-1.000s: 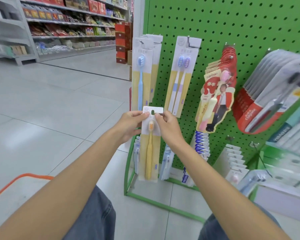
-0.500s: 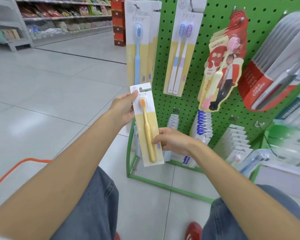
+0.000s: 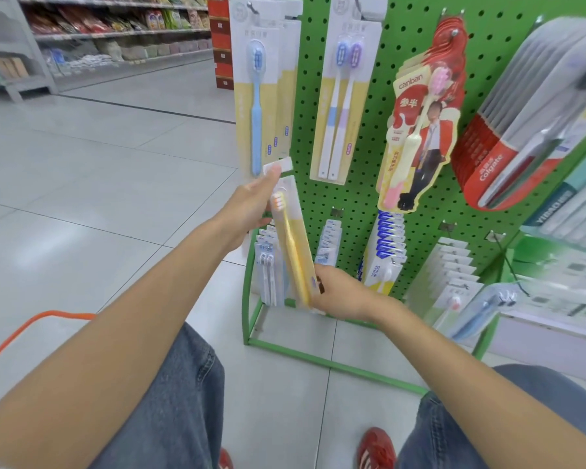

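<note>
In front of the green pegboard rack [image 3: 362, 184], low down in the shop aisle: the yellow toothbrush pack [image 3: 293, 238] is up in both hands. L hand [image 3: 251, 211] has the top end, thumb laid on the white hang tab, fingers behind the card. That's a clear pinch. R hand [image 3: 339, 294] has the bottom end, fingers curled round the card's lower edge, gripping it.

Pack sits tilted, top leaning left, bottom to the right. Brush head w/ orange bristles is up, handle down. Its tab is just under the blue toothbrush pack [image 3: 256, 96], which hangs at the rack's left edge; can't tell if the two touch.

Right of that hangs the twin pack [image 3: 344, 96], blue & purple brushes. Next come the red canban packs [image 3: 420, 130], then a thick row of Colgate packs [image 3: 508, 143], blurred. Behind the held pack, on the rack's bottom row, small white packs [image 3: 266, 265] hang on low hooks.

Person's in jeans, knees either side, w/ a red shoe [image 3: 376, 448] on the grey tile floor [image 3: 82, 184]. Orange rim [image 3: 31, 328] at far left, stocked shelves [image 3: 115, 32] across the aisle.
</note>
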`<state>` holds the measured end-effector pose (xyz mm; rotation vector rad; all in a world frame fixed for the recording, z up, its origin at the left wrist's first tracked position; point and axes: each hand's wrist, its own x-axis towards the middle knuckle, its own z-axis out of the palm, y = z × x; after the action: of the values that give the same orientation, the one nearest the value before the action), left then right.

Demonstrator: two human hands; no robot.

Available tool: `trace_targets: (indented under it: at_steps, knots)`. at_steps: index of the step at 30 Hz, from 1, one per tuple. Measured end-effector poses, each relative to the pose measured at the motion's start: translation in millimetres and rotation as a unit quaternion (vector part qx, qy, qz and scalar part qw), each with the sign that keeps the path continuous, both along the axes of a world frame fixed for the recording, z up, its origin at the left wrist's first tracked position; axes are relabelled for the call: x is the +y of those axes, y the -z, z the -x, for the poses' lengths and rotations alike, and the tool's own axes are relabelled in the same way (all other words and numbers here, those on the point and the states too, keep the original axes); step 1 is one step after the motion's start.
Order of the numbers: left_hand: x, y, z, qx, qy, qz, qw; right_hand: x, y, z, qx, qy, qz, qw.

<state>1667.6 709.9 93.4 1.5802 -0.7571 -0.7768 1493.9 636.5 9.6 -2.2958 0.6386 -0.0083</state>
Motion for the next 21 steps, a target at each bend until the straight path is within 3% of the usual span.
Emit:
trace_targets:
  at_steps: [2, 4, 6, 10, 16, 21]
  knots:
    - [2.4, 1.1, 1.2, -0.040, 0.066, -0.033, 0.996, 1.9, -2.1, 0.5, 0.007, -0.012, 0.095, 0.995]
    - [3.1, 4.0, 2.5, -0.026, 0.096, -0.033, 0.995, 1.3, 0.7, 0.7, 0.024, -0.027, 0.131, 0.991]
    - [2.7, 5.9, 2.4, -0.003, 0.087, -0.021, 0.996, 2.1, -0.3, 2.3, 0.014, -0.023, 0.103, 0.994]
    - [3.9, 5.5, 1.4, 0.017, 0.090, 0.016, 0.996, 0.1, -10.5, 3.0, -0.120, 0.028, -0.032, 0.992]
    - [6.3, 6.5, 11.8, 0.022, 0.153, 0.023, 0.988, -9.3, -27.3, -5.2, -0.253, 0.153, -0.050, 0.954]
    - [6.4, 8.4, 17.7, -0.019, 0.170, 0.014, 0.985, -8.0, -47.8, -4.9, -0.332, 0.185, -0.083, 0.921]
